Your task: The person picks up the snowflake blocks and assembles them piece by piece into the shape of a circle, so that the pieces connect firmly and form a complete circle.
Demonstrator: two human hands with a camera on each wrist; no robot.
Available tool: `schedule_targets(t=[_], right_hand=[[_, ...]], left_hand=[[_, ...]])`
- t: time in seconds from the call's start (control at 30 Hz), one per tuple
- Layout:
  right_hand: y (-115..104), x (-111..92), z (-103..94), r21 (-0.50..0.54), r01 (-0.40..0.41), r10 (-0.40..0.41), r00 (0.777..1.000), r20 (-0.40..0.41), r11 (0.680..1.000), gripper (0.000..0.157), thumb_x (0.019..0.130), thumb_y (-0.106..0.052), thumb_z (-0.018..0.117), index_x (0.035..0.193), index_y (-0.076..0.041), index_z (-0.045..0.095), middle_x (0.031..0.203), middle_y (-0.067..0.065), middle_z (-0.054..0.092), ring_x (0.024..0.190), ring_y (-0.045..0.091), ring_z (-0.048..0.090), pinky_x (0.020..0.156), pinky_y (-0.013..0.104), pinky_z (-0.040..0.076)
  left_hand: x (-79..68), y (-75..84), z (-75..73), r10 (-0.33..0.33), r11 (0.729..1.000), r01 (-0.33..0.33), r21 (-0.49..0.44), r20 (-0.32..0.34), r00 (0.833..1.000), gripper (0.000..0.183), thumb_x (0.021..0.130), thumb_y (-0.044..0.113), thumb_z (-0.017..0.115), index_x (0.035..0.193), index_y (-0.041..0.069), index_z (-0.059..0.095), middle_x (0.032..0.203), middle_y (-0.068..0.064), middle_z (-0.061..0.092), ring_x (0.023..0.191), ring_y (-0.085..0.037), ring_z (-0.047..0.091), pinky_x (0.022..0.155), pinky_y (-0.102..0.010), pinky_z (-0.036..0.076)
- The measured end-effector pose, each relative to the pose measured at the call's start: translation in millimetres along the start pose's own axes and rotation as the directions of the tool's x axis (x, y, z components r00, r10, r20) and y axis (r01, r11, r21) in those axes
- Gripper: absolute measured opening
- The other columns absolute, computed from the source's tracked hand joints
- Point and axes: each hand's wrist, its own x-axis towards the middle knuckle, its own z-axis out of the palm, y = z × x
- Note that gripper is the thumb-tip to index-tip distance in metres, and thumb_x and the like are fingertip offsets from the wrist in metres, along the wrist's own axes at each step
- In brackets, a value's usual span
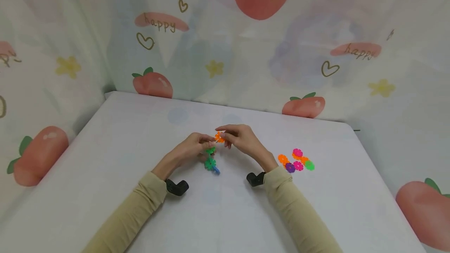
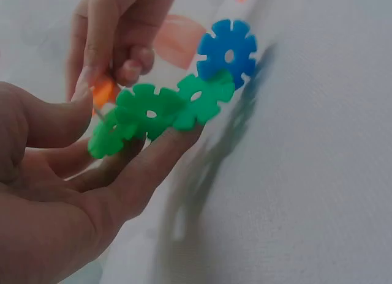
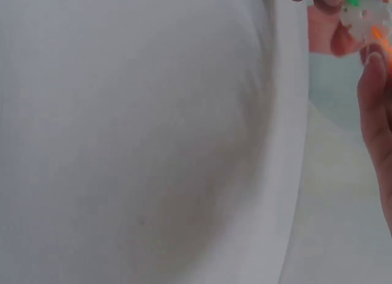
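Observation:
My left hand point(image 1: 193, 145) holds a chain of notched plastic snowflake discs between thumb and fingers. In the left wrist view the chain runs from a green disc point(image 2: 150, 112) through a teal-green disc point(image 2: 199, 100) to a blue disc point(image 2: 226, 54) at its far end. A whitish disc point(image 3: 361, 18) shows in the right wrist view, between the green and orange pieces. My right hand point(image 1: 240, 138) pinches an orange disc point(image 1: 219, 137) close to the left fingertips. Whether the orange disc is slotted into the whitish one is partly hidden by fingers.
Loose snowflake discs lie on the white table point(image 1: 316, 206) to the right, among them a purple disc point(image 1: 290, 168), a pink disc point(image 1: 297, 152) and a light green disc point(image 1: 309, 165). A patterned curtain point(image 1: 246, 57) hangs behind the table's far edge.

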Motion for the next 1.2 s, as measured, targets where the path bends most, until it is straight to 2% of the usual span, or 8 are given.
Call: schedule_targets(t=[0.1,0.17,0.27,0.4,0.6,0.8,0.97,1.2], right_hand=[[5,-3,-7.0,-0.018,0.0,0.0,1.0,-0.031,1.0,0.03,0.105,-0.017,0.06,0.131,-0.004,0.068,0.101,0.021,0.075,0.073,0.027,0.069,0.077,0.052,0.059],[7,-6,-13.6,-0.026,-0.008,0.007,0.998,-0.057,1.0,0.029,0.106,-0.02,0.059,0.129,-0.006,0.07,0.108,0.02,0.075,0.075,0.03,0.07,0.078,0.054,0.059],[11,-18,-28.1,-0.05,-0.034,0.03,0.997,-0.077,0.998,0.028,0.106,-0.022,0.059,0.125,-0.005,0.072,0.114,0.019,0.074,0.077,0.033,0.071,0.078,0.054,0.059],[16,-40,-49.1,-0.075,-0.084,0.077,0.993,-0.089,0.994,0.029,0.106,-0.024,0.06,0.122,-0.004,0.072,0.116,0.019,0.073,0.082,0.036,0.071,0.077,0.049,0.059],[27,-67,-73.0,-0.131,-0.138,0.126,0.987,-0.1,0.982,0.027,0.106,-0.021,0.059,0.12,-0.003,0.073,0.109,0.02,0.074,0.082,0.039,0.07,0.071,0.043,0.06],[40,-88,-89.2,-0.197,-0.204,0.188,0.977,-0.096,0.959,0.025,0.103,-0.019,0.063,0.121,-0.004,0.073,0.104,0.018,0.074,0.081,0.033,0.07,0.065,0.03,0.056],[49,-103,-101.4,-0.287,-0.263,0.243,0.964,-0.103,0.921,0.024,0.098,-0.015,0.068,0.118,-0.002,0.072,0.105,0.016,0.073,0.085,0.026,0.068,0.066,0.026,0.054],[63,-116,-109.0,-0.436,-0.354,0.336,0.934,-0.122,0.827,0.026,0.093,-0.019,0.075,0.111,0.0,0.073,0.097,0.012,0.072,0.09,0.026,0.064,0.069,0.03,0.054]], left_hand=[[-1.9,0.8,-3.0,-0.026,0.997,0.026,-0.067,0.005,1.0,0.055,0.107,0.024,0.056,0.156,0.003,0.041,0.134,-0.02,0.063,0.104,-0.021,0.068,0.105,-0.043,0.052],[-3.2,1.2,-5.3,-0.04,0.993,0.04,-0.111,0.002,0.999,0.059,0.107,0.024,0.058,0.158,0.004,0.036,0.137,-0.023,0.059,0.102,-0.022,0.069,0.105,-0.045,0.053],[-3.6,1.9,-7.6,-0.045,0.996,0.042,-0.079,-0.026,0.999,0.062,0.104,0.027,0.062,0.156,0.002,0.039,0.146,-0.023,0.054,0.115,-0.026,0.065,0.112,-0.048,0.047],[-2.8,-1.7,-11.4,-0.031,0.999,0.032,0.009,-0.056,0.998,0.06,0.1,0.031,0.067,0.148,0.0,0.048,0.144,-0.02,0.057,0.125,-0.029,0.058,0.117,-0.049,0.04],[-2.7,-6.0,-14.5,-0.039,0.999,0.038,-0.017,-0.055,0.998,0.058,0.097,0.029,0.071,0.146,0.01,0.048,0.134,-0.02,0.064,0.104,-0.024,0.066,0.103,-0.043,0.049],[-2.2,-8.2,-12.3,-0.043,0.999,0.041,-0.023,-0.073,0.996,0.057,0.097,0.028,0.072,0.146,0.009,0.05,0.132,-0.02,0.062,0.1,-0.023,0.065,0.1,-0.039,0.053],[-2.8,-11.6,-11.2,-0.007,0.999,0.003,-0.038,-0.093,0.996,0.052,0.1,0.025,0.069,0.145,0.007,0.053,0.126,-0.02,0.067,0.092,-0.02,0.067,0.092,-0.034,0.057],[-2.3,-11.6,-8.9,0.01,1.0,-0.01,0.003,-0.121,0.993,0.049,0.099,0.026,0.068,0.144,0.01,0.057,0.125,-0.018,0.067,0.096,-0.021,0.065,0.092,-0.032,0.054]])
